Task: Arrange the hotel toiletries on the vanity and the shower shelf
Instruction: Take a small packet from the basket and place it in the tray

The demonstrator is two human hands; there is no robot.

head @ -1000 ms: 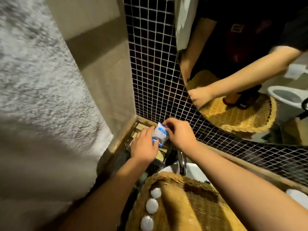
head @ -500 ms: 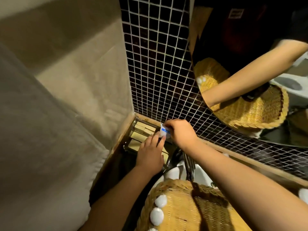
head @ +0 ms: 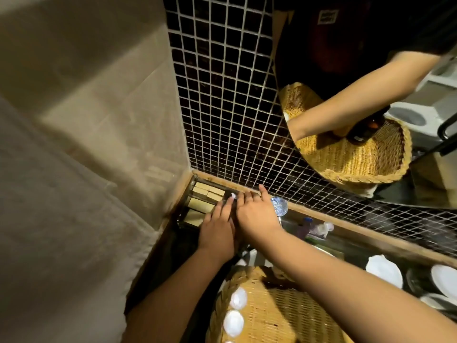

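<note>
A dark compartment tray [head: 186, 222] with several tan packets [head: 200, 205] sits in the vanity's back left corner. My left hand [head: 218, 229] and my right hand [head: 256, 214] lie side by side, palms down, pressing over the tray's right side. Only a small white corner of the blue and white sachet [head: 233, 195] shows at my fingertips; the rest is hidden under my hands. A wicker basket [head: 269, 310] sits under my forearms with small round white items [head: 233, 323] along its left rim.
Dark mosaic tile [head: 222, 107] backs the vanity, with a round mirror [head: 358, 169] at right showing a person's arm and the basket. A shiny round cap [head: 279, 206] and small bottles [head: 312, 227] stand by the ledge. White dishes [head: 384, 271] lie at right.
The sachet was held up between both hands; both hands have lowered it into the tray and now lie flat over it. The view has shifted right, revealing bottles and dishes.
</note>
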